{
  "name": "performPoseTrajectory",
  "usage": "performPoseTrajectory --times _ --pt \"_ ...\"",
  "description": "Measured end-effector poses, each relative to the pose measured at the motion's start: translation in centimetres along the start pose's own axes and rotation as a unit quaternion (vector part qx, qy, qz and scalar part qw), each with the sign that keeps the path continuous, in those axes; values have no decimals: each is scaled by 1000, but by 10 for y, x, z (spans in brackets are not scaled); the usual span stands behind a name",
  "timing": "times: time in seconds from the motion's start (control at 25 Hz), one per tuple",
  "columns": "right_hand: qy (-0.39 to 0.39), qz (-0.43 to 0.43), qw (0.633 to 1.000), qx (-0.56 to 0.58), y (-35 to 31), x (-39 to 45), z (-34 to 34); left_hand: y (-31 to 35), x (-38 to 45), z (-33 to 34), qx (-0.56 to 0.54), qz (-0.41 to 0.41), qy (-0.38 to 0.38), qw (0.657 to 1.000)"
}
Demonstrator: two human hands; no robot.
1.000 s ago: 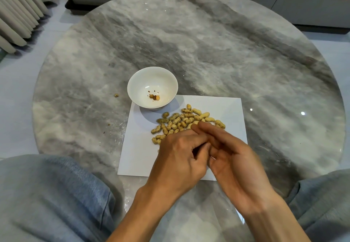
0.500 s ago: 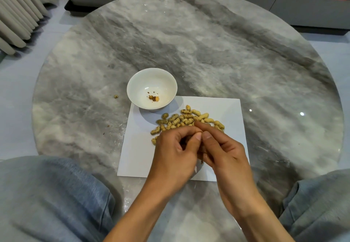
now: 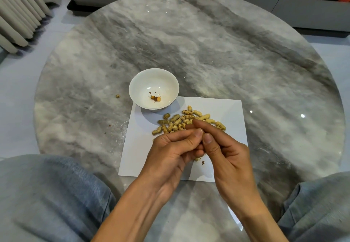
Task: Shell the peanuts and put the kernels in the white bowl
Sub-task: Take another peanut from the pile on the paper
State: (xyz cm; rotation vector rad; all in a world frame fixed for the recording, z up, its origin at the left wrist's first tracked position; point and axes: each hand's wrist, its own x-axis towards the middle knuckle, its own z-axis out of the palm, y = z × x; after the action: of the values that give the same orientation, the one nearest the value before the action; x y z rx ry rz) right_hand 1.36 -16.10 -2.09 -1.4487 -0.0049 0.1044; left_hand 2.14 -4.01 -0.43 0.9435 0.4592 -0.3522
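though the peanut being worked is hidden between the two thumbs, the fingers curled round that spot suggest it sits there, pinched from both sides; its long axis cannot be told. the left hand [image 3: 170, 152] has its fingers bent under and its thumb pressed toward the right thumb, and the right hand [image 3: 225, 151] is curled likewise, forefinger arched over the top. both seem to hold the same nut, though the nut itself does not show.

the bowl [image 3: 138, 98] lies far and to the left of the hands, its near edge resting on the far left corner of the paper [image 3: 233, 128]. it holds only a few kernels [image 3: 156, 99] and crumbs, so the task looks barely begun. the left hand is on the bowl's side and looks nearer to it, so a freed kernel would likely travel far-left from there.

the pile [image 3: 181, 121] of unshelled peanuts lies on the paper between bowl and hands, just beyond the fingertips. a few shell bits [image 3: 200, 160] lie on the paper under the hands. a stray scrap [image 3: 117, 96] sits on the table [image 3: 246, 52], left of the bowl.
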Motion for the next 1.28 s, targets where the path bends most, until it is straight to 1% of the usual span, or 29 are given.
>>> performPoseTrajectory --times 0.08,0.32,0.56,0.68,0.8,0.92,1.04,1.12,1.28 --pt "4 -6 1000 0 0 -1 0 1 0 0 5 -6 -4 1000" --pt "73 32 996 36 -2 0 0 -1 0 2 0 -20 15 1000" --pt "79 33 995 45 -6 -1 1 -3 1 5 4 -6 41 999" --pt "123 46 990 44 -4 -1 1 -6 0 5 9 1 40 999" --pt "155 111 977 97 -1 1 -3 -6 0 5 61 25 65 996" --pt "146 182 961 148 -1 4 -6 -4 1 2 172 59 110 977" --pt "122 234 946 185 -3 4 -9 -3 2 2 233 78 107 963" --pt "111 243 946 184 -4 5 -11 -3 1 3 248 93 90 960" --pt "101 224 961 124 -3 5 -14 -2 -1 4 289 132 65 946"
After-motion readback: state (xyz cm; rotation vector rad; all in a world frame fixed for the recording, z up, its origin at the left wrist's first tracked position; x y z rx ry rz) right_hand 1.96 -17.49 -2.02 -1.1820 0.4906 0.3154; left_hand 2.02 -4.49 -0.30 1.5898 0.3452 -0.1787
